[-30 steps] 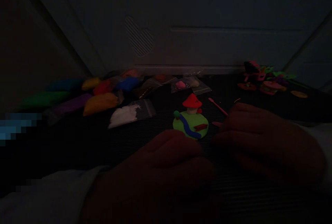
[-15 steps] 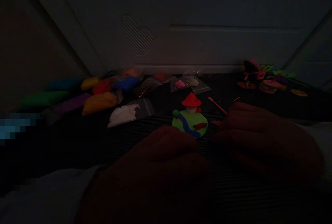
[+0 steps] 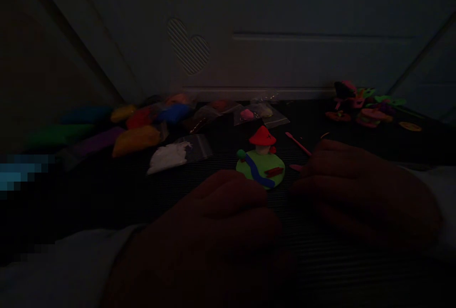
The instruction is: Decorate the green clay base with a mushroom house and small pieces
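Note:
In dim light a clay model stands on the dark ridged surface: a green disc point(image 3: 242, 171) with a blue strip point(image 3: 254, 170), a brown bar point(image 3: 273, 172), a green ball point(image 3: 241, 154) and a red-capped mushroom point(image 3: 262, 137). My left hand point(image 3: 221, 222) is closed just in front of the disc and covers part of its near edge. To the right, my right hand point(image 3: 363, 194) is closed too, its fingertips hidden in shadow. Whether either hand grips anything cannot be seen. A pink modelling tool point(image 3: 298, 143) and another pink piece point(image 3: 295, 168) lie partly behind my right hand.
A bag of white clay point(image 3: 169, 157) lies left of the model. Several coloured clay packs, such as an orange one point(image 3: 137, 141), are heaped further left. Small bags with pink clay point(image 3: 247, 114) lie behind. Finished clay figures point(image 3: 352, 99) stand back right, before a pale panel point(image 3: 302, 61).
My left hand has shifted very slightly left. My right hand and the clay model stay in place. The scene is a little darker.

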Motion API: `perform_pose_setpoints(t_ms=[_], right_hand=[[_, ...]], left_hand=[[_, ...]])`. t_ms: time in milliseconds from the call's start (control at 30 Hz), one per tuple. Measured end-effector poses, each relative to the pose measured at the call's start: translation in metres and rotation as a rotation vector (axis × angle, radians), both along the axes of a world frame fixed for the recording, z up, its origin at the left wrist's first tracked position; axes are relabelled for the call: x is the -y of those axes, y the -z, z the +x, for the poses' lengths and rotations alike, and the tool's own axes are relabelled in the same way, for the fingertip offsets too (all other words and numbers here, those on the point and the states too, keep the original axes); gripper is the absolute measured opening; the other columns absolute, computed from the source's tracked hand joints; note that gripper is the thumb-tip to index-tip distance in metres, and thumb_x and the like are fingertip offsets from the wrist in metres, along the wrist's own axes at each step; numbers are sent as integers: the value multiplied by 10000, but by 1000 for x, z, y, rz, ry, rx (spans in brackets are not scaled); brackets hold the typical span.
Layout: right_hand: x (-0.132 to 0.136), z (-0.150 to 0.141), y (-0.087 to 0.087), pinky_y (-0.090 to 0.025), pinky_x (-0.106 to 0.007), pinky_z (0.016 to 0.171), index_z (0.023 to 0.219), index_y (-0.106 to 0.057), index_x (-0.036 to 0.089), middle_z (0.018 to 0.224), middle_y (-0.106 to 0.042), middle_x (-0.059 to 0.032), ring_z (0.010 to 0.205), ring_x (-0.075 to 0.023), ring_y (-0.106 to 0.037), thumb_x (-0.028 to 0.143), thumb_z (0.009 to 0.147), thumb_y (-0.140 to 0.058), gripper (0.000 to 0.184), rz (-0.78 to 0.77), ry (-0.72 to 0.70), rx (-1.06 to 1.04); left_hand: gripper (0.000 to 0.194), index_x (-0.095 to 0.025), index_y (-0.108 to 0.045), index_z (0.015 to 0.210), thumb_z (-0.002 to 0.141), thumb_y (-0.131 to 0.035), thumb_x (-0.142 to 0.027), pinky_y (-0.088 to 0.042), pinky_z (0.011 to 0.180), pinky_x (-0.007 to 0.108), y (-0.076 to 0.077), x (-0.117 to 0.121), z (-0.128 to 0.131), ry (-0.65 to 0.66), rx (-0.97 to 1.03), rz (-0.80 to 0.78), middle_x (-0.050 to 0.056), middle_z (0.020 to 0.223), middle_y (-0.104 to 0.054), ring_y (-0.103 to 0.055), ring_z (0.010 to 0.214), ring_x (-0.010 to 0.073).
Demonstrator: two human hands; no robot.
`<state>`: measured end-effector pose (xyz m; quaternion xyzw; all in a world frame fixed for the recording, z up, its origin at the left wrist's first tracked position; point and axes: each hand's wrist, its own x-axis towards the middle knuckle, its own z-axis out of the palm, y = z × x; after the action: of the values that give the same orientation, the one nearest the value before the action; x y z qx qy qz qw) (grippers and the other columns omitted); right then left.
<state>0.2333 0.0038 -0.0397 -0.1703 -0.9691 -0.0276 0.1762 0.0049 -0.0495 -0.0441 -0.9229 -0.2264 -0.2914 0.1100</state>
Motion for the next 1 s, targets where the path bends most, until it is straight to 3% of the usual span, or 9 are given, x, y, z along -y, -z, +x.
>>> perform_pose_setpoints(t_ms=[167, 300, 433, 567, 700, 833, 1000], right_hand=[[-1, 0, 0, -308, -321, 681, 945, -579, 141, 826, -565, -53, 724, -156, -480, 185, 856, -394, 211, 7, -2, 23], [-1, 0, -1, -308, -321, 675, 966, -579, 137, 840, -568, -54, 727, -157, -486, 174, 847, -405, 214, 15, -12, 23], [0, 0, 0, -313, -326, 687, 926, -575, 144, 856, -574, -55, 738, -160, -493, 171, 852, -398, 194, 28, -6, 12], [0, 0, 0, -315, -326, 684, 928, -581, 140, 845, -571, -56, 737, -161, -490, 168, 854, -392, 205, 11, -4, -11], [0, 1, 1, -317, -328, 683, 964, -584, 137, 840, -563, -54, 741, -162, -485, 174, 854, -396, 221, 12, 2, -4], [-1, 2, 1, -317, -325, 688, 969, -578, 137, 848, -564, -55, 750, -159, -485, 165, 856, -397, 215, 12, -8, -1], [-1, 2, 0, -306, -314, 670, 968, -577, 140, 842, -560, -55, 729, -153, -474, 180, 860, -394, 217, 8, -12, 4]], left_hand=[[248, -238, -589, 587, 815, -496, -210, -449, 589, 223, -3, -3, 5, -29, 44, -60, -41, 686, -611, -507, 718, 122], [146, -275, -645, 745, 800, -516, -236, -477, 631, 232, 1, -4, 2, 71, 34, 1, -46, 730, -632, -519, 753, 136], [124, -308, -641, 769, 755, -518, -290, -489, 635, 299, 5, -3, 0, -28, 103, -22, -19, 775, -618, -534, 817, 186], [117, -345, -643, 771, 742, -535, -310, -489, 703, 342, 5, -4, -4, 20, 71, -100, -22, 792, -586, -534, 825, 192], [133, -323, -641, 832, 754, -549, -268, -477, 727, 291, 5, -5, -7, 64, 68, -95, -33, 828, -596, -510, 815, 156], [128, -281, -652, 805, 745, -551, -231, -466, 692, 237, 7, 0, -1, -26, 140, -156, -31, 845, -598, -510, 826, 142], [225, -276, -645, 736, 805, -436, -227, -474, 682, 249, 8, 7, 10, -44, 222, -165, -34, 703, -544, -539, 830, 133]])
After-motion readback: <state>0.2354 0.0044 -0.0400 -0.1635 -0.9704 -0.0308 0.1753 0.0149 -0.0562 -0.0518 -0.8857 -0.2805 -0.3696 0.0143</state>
